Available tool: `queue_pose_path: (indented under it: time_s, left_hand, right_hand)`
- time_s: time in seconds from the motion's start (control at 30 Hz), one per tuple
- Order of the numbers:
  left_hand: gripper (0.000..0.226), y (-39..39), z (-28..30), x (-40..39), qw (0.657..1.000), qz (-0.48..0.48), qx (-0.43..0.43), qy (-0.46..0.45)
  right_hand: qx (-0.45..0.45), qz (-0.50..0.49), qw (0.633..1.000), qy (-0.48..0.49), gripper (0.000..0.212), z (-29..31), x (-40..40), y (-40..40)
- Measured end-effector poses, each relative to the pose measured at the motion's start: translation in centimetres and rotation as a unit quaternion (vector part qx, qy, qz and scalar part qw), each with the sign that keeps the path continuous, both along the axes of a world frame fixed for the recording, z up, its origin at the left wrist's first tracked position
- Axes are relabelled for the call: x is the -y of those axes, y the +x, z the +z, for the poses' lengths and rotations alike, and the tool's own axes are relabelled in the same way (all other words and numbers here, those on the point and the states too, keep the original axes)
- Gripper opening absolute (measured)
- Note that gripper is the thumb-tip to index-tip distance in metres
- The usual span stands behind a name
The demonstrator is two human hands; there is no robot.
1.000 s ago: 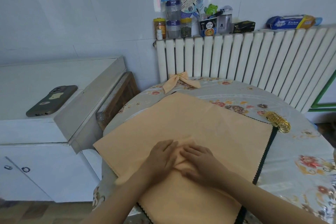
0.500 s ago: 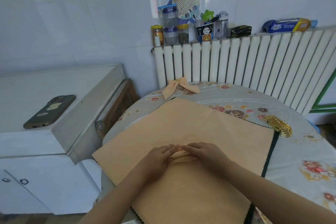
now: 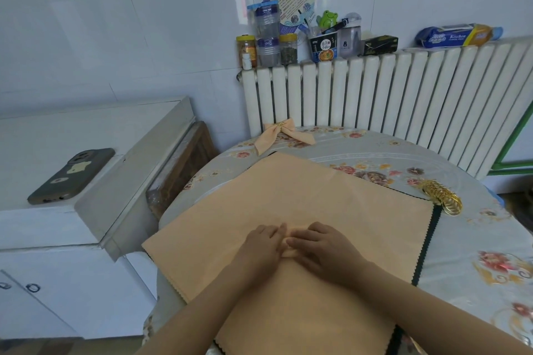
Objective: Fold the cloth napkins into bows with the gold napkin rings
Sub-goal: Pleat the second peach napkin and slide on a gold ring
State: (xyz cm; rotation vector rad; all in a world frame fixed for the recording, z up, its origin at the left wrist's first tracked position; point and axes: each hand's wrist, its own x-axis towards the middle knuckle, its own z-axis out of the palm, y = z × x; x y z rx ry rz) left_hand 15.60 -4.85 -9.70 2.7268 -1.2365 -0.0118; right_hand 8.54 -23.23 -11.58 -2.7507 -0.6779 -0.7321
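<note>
A large peach cloth napkin (image 3: 317,196) lies spread flat on the round floral table (image 3: 478,228). At its middle my left hand (image 3: 259,248) and my right hand (image 3: 323,251) meet fingertip to fingertip and pinch a small raised pleat of the cloth between them. A dark green zigzag edge (image 3: 427,248) of another cloth shows under the peach one. A finished peach bow with a gold ring (image 3: 281,135) sits at the table's far edge. A row of several gold napkin rings (image 3: 441,196) lies to the right of the napkin.
A white radiator (image 3: 403,95) stands behind the table, its top holding jars, cups and boxes. To the left is a white cabinet (image 3: 115,153) with a phone (image 3: 72,174) on it. A wooden piece leans between cabinet and table.
The bunch of cloth between my hands has shrunk from a broad hump to a narrow pleat, and my fingertips have closed in on it. The camera has tilted slightly.
</note>
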Motion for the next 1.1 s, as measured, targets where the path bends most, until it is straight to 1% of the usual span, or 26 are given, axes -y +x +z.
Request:
queue_pose_path:
  time_s: [0.03,0.07,0.13,0.2,0.23,0.3,0.37,0.43,0.5,0.57,0.63,0.7,0.8,0.87,0.97,1.03,1.1]
  left_hand:
    - [0.063,-0.1,-0.4,-0.3,0.999,-0.002,-0.004,-0.046]
    - [0.060,-0.1,-0.9,-0.5,0.995,0.001,-0.011,-0.096]
    - [0.043,-0.1,-1.2,-0.6,0.980,0.031,-0.040,-0.192]
    - [0.032,-0.2,-0.8,-0.4,0.957,0.060,-0.091,-0.267]
    - [0.031,-0.3,-0.6,-0.3,0.948,0.075,-0.109,-0.290]
    - [0.032,-0.2,-0.4,-0.2,0.938,0.099,-0.118,-0.310]
    - [0.036,-0.2,-0.5,-0.2,0.937,0.106,-0.111,-0.315]
    - [0.033,-0.1,-0.7,-0.2,0.940,0.092,-0.108,-0.311]
    - [0.025,-0.1,-0.9,-0.2,0.945,0.069,-0.090,-0.308]
    - [0.023,-0.1,-1.2,-0.3,0.952,0.043,-0.055,-0.297]
    - [0.028,-0.2,-1.8,-0.6,0.962,-0.004,-0.026,-0.272]
    - [0.033,-0.1,-2.1,-0.9,0.968,-0.047,0.011,-0.246]
    - [0.045,-0.2,-2.2,-1.3,0.977,-0.089,0.084,-0.176]
    - [0.052,0.1,-2.1,-1.4,0.976,-0.101,0.126,-0.144]
    - [0.043,0.5,-1.9,-1.1,0.974,-0.105,0.141,-0.146]
    - [0.040,0.6,-1.7,-0.8,0.974,-0.109,0.135,-0.143]
    - [0.040,0.6,-1.4,-0.7,0.976,-0.107,0.113,-0.152]
  right_hand:
    - [0.004,-0.003,1.000,0.005,0.031,-0.1,0.0,0.1]
    - [0.011,-0.004,1.000,0.013,0.031,-0.2,0.0,0.2]
    - [0.026,-0.006,0.999,0.027,0.035,-0.4,-0.2,0.3]
    - [0.046,-0.014,0.998,0.043,0.043,-0.4,-0.5,0.5]
    - [0.053,-0.017,0.997,0.050,0.045,-0.3,-0.6,0.6]
    - [0.064,-0.026,0.996,0.058,0.045,-0.1,-0.9,0.7]
    - [0.059,-0.036,0.996,0.064,0.034,-0.3,-1.0,0.7]
    - [0.039,-0.034,0.996,0.069,0.028,-0.4,-0.8,0.6]
    - [0.029,-0.023,0.997,0.063,0.033,-0.4,-0.5,0.6]
    - [0.032,-0.015,0.998,0.055,0.038,-0.1,-0.5,0.7]
    - [0.054,-0.018,0.997,0.048,0.039,0.0,-0.8,0.8]
    - [0.076,-0.028,0.995,0.051,0.046,-0.2,-1.1,1.0]
    - [0.056,-0.053,0.995,0.062,0.031,-0.4,-1.2,1.3]
    - [0.038,-0.058,0.996,0.057,0.027,-0.3,-1.4,1.5]
    - [0.018,-0.055,0.997,0.051,0.031,-0.2,-1.2,1.1]
    - [0.004,-0.053,0.997,0.050,0.034,-0.2,-0.9,0.6]
    - [-0.003,-0.060,0.997,0.054,0.032,-0.2,-0.9,0.5]
